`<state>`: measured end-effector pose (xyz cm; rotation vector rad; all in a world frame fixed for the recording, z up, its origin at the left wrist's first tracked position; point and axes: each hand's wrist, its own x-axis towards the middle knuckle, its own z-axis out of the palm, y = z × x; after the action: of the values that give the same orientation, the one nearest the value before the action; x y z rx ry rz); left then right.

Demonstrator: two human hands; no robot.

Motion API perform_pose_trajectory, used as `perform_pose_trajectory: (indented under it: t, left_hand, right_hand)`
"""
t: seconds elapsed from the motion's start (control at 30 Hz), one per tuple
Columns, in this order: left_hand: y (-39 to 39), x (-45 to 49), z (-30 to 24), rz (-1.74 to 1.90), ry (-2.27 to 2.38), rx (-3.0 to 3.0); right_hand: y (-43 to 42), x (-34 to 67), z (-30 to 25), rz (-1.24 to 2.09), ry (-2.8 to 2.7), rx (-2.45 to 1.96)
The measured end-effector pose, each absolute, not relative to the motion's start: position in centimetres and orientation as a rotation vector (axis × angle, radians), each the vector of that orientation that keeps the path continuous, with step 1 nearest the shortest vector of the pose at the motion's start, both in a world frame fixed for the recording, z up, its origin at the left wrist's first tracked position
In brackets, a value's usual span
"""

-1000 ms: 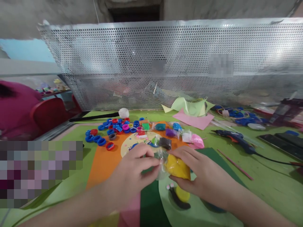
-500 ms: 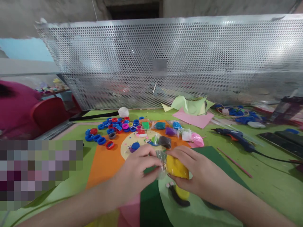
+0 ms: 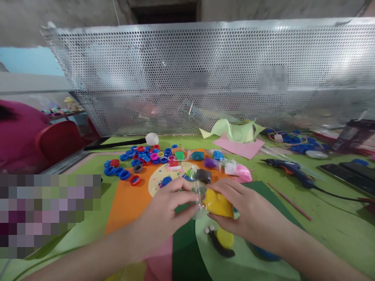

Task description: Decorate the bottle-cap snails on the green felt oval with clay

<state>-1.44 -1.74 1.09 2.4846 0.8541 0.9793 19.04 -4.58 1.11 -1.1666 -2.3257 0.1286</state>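
Yellow clay in a clear plastic packet (image 3: 218,203) sits between the person's two hands, raised just above the green table (image 3: 336,218) and over the near edge of a dark green sheet (image 3: 187,249). The right hand (image 3: 249,212) cups the lump from the side and below, fingers closed around it. The left hand (image 3: 164,214) pinches the loose, crinkled end of the wrapper (image 3: 200,195) between thumb and fingertips, in a narrow grip.

By the look of it, the packet is not yet open: the clay shows as one whole lump inside the film and no piece has been pulled off. Whether the wrapper's end is torn cannot be told.

Just below the hands, on a pale green sheet (image 3: 249,265), lies a small black and yellow clay figure (image 3: 222,242), which seems only partly built. Beyond the hands, on an orange sheet (image 3: 125,203), lie more clay packets, among them a purple one (image 3: 210,162) and a pink one (image 3: 243,173), all seemingly wrapped, with blue rings (image 3: 118,171) to the left. A glue gun (image 3: 285,167) rests well apart on the right.
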Motion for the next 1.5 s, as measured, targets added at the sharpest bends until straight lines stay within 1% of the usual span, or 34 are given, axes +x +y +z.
perform_pose_trajectory:
  t: [0.27,0.77,1.1,1.33,1.5]
  left_hand:
    - [-1.8,-1.7,1.4,1.009,0.902,2.499]
    - [-2.2,-1.4,1.0,1.004,0.831,2.703]
    - [-2.1,-1.3,0.8,1.105,0.848,2.615]
    - [-2.2,-1.3,0.4,1.047,0.839,2.532]
    - [-1.9,-1.4,0.4,1.003,0.854,2.464]
  right_hand:
    - [-4.7,18.9,1.1,0.136,-2.366,-1.227]
    - [-4.5,18.9,0.7,0.094,-2.416,-1.221]
    - [-4.6,18.8,0.9,0.074,-2.423,-1.217]
    - [-4.8,18.5,0.8,0.194,-2.396,-1.225]
    - [-4.7,18.5,0.6,0.204,-2.393,-1.211]
